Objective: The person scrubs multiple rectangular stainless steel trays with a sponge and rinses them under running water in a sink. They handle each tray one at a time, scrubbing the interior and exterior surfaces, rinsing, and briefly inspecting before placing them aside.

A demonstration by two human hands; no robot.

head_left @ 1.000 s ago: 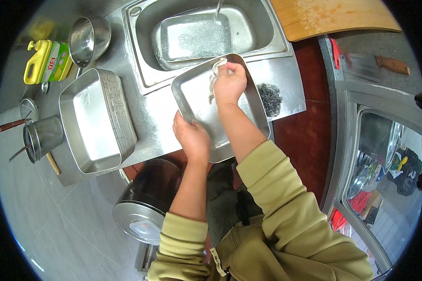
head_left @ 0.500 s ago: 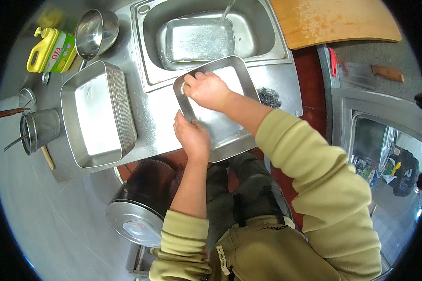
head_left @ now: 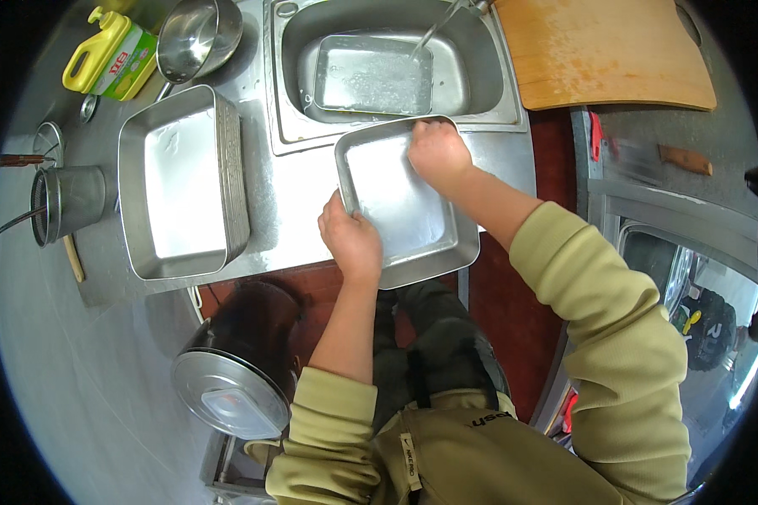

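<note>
A deep rectangular metal pan (head_left: 400, 265) is tilted at the counter's front edge, its inside facing me. My left hand (head_left: 352, 240) grips its left wall, thumb inside and fingers behind. Closed, my right hand (head_left: 440, 154) presses into the pan's far right corner; whatever its fingers may hold is hidden. Beyond the pan is the sink (head_left: 488, 122), where another metal pan (head_left: 374, 76) lies under a running stream of water (head_left: 436, 30). A stack of nested metal pans (head_left: 234, 181) stands to the left.
At the back left are a yellow jug (head_left: 109, 55) and a metal ladle (head_left: 198, 42). A mesh strainer (head_left: 72, 200) lies further left. To the right are a wooden board (head_left: 606, 55) and a wooden-handled cleaver (head_left: 685, 160). A dark lidded bin (head_left: 244, 337) stands below the counter.
My right hand has moved from the pan's left wall to its far right corner. The pan has shifted right, with my left hand still on it. The dark scouring pad no longer shows.
</note>
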